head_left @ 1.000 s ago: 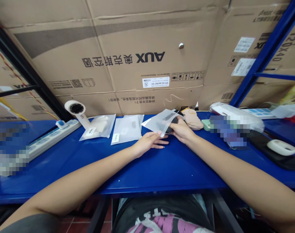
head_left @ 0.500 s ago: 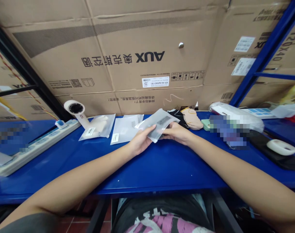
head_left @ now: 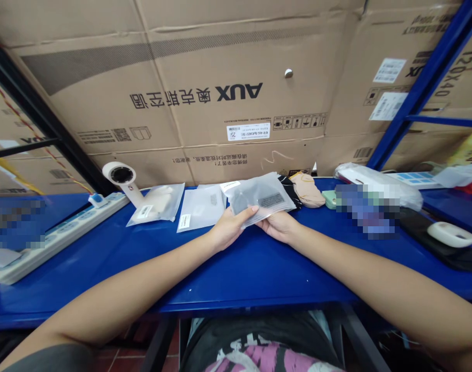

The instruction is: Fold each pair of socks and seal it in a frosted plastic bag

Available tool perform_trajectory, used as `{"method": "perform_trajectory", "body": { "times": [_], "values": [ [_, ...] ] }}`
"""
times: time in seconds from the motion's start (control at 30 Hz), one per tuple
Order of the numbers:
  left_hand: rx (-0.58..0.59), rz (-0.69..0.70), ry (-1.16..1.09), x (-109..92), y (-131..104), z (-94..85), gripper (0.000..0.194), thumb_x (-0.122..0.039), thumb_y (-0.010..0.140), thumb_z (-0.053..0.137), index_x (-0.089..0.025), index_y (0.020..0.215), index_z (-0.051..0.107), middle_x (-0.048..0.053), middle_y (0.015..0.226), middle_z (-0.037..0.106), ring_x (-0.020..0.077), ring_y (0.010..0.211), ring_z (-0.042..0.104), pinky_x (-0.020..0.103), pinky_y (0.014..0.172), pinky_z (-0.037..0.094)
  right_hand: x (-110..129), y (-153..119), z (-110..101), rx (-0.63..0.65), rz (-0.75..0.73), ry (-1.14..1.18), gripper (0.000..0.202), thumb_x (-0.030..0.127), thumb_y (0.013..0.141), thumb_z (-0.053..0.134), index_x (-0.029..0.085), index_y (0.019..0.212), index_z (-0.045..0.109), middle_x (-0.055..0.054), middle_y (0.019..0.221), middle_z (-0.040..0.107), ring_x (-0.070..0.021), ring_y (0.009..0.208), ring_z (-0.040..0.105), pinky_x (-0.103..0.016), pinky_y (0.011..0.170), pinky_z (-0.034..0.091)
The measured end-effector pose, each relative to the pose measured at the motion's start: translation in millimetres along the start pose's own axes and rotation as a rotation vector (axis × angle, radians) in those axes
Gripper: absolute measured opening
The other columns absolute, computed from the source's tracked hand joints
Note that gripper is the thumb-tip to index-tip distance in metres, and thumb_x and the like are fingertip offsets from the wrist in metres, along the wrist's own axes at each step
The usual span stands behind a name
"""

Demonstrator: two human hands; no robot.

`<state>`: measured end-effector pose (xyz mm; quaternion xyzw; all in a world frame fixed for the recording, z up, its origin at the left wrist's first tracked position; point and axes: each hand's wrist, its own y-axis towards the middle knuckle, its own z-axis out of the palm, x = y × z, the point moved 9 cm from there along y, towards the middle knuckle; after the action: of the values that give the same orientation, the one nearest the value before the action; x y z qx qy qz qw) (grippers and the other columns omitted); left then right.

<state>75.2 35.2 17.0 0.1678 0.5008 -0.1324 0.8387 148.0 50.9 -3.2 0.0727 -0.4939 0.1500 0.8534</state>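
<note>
A frosted plastic bag with a printed block and a white label is held up over the blue table. Something dark shows through its left part. My left hand grips the bag's lower edge, thumb across the front. My right hand holds it from below and behind, most of its fingers hidden by the bag. Left of my hands lies another frosted bag with a white label. Just behind the held bag, partly covered, are black fabric pieces and beige fabric pieces.
A beige handheld fan stands at the back left by a filled frosted bag. A power strip runs along the left. Right are a green item, a plastic-wrapped package and a white mouse. Cardboard walls the back.
The held bag has turned flatter and shifted slightly right, now showing the dark content and label. My right hand has slid lower, its fingers now behind the bag.
</note>
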Motion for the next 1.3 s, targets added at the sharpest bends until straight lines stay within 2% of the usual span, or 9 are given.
{"method": "perform_trajectory", "body": {
  "times": [0.13, 0.3, 0.67, 0.8, 0.87, 1.0, 1.13, 1.2, 1.3],
  "values": [
    [0.002, 0.019, 0.04, 3, 0, -0.6, 0.06, -0.026, 0.077, 0.081, -0.019, 0.133, 0.06, 0.011, 0.128, 0.067, 0.0275, 0.127, 0.057, 0.043, 0.115, 0.035, 4, -2, 11, 0.052, -0.039, -0.014, 0.048, 0.03, 0.066, 0.085, 0.024, 0.11, 0.068, -0.002, 0.103, 0.076, -0.0251, 0.108, 0.068, -0.037, 0.093, 0.059],
    [0.03, 0.014, 0.139, 7, -1, -1.9, 0.05, -0.033, 0.078, 0.08, -0.018, 0.124, 0.067, 0.012, 0.132, 0.065, 0.0287, 0.129, 0.055, 0.043, 0.116, 0.034, 7, -4, 17, 0.068, -0.066, -0.006, 0.046, 0.034, 0.067, 0.084, 0.026, 0.11, 0.068, -0.001, 0.108, 0.075, -0.0241, 0.112, 0.066, -0.036, 0.095, 0.058],
    [0.086, 0.043, 0.24, 3, -5, 9.6, 0.054, -0.038, 0.078, 0.079, -0.019, 0.126, 0.066, 0.012, 0.13, 0.066, 0.0308, 0.127, 0.056, 0.045, 0.114, 0.036, 9, -16, 34, 0.172, 0.021, -0.074, 0.044, 0.044, 0.07, 0.079, 0.027, 0.109, 0.07, -0.003, 0.106, 0.075, -0.0256, 0.11, 0.066, -0.039, 0.096, 0.055],
    [0.114, 0.039, 0.322, -4, -9, 12.6, 0.052, -0.033, 0.077, 0.08, -0.018, 0.125, 0.066, 0.013, 0.13, 0.066, 0.0309, 0.125, 0.058, 0.045, 0.112, 0.039, 14, -19, 32, 0.234, 0.015, -0.178, 0.043, 0.046, 0.064, 0.083, 0.024, 0.099, 0.073, -0.005, 0.104, 0.075, -0.0278, 0.112, 0.064, -0.043, 0.099, 0.052],
    [0.121, 0.017, 0.368, -4, -9, 12.0, 0.05, -0.03, 0.074, 0.082, -0.017, 0.121, 0.068, 0.014, 0.128, 0.067, 0.031, 0.123, 0.059, 0.045, 0.111, 0.04, 23, -19, 24, 0.216, -0.024, -0.264, 0.042, 0.045, 0.062, 0.084, 0.022, 0.095, 0.074, -0.007, 0.103, 0.075, -0.0291, 0.112, 0.064, -0.044, 0.099, 0.051],
    [0.052, -0.027, 0.269, -2, -2, -1.0, 0.055, -0.022, 0.068, 0.085, -0.017, 0.119, 0.066, 0.013, 0.123, 0.068, 0.0285, 0.117, 0.062, 0.044, 0.108, 0.043, 52, -14, 0, 0.054, -0.191, -0.41, 0.043, 0.038, 0.057, 0.088, 0.023, 0.094, 0.073, -0.006, 0.105, 0.074, -0.0291, 0.106, 0.066, -0.045, 0.098, 0.052],
    [-0.034, -0.004, -0.013, -9, 10, -20.4, 0.046, -0.031, 0.075, 0.077, -0.02, 0.118, 0.065, 0.009, 0.118, 0.071, 0.0229, 0.113, 0.064, 0.037, 0.104, 0.046, 64, -9, -14, -0.08, -0.227, -0.341, 0.039, 0.047, 0.07, 0.08, 0.023, 0.099, 0.07, -0.006, 0.107, 0.073, -0.0271, 0.107, 0.066, -0.042, 0.099, 0.051],
    [-0.069, -0.017, -0.058, -11, 14, -29.0, 0.041, -0.039, 0.079, 0.072, -0.02, 0.115, 0.067, 0.008, 0.112, 0.072, 0.0219, 0.106, 0.066, 0.034, 0.096, 0.051, 62, -8, -13, -0.077, -0.213, -0.274, 0.039, 0.051, 0.076, 0.074, 0.024, 0.105, 0.068, -0.005, 0.107, 0.074, -0.0265, 0.109, 0.065, -0.041, 0.098, 0.051],
    [-0.156, -0.044, 0.064, -11, 15, -41.7, 0.041, -0.049, 0.077, 0.072, -0.018, 0.104, 0.071, 0.005, 0.094, 0.073, 0.0193, 0.085, 0.068, 0.028, 0.074, 0.054, 55, -7, -5, 0.032, -0.198, -0.335, 0.04, 0.046, 0.075, 0.077, 0.024, 0.107, 0.069, -0.006, 0.109, 0.073, -0.0264, 0.111, 0.064, -0.041, 0.1, 0.05]
  ]
}}
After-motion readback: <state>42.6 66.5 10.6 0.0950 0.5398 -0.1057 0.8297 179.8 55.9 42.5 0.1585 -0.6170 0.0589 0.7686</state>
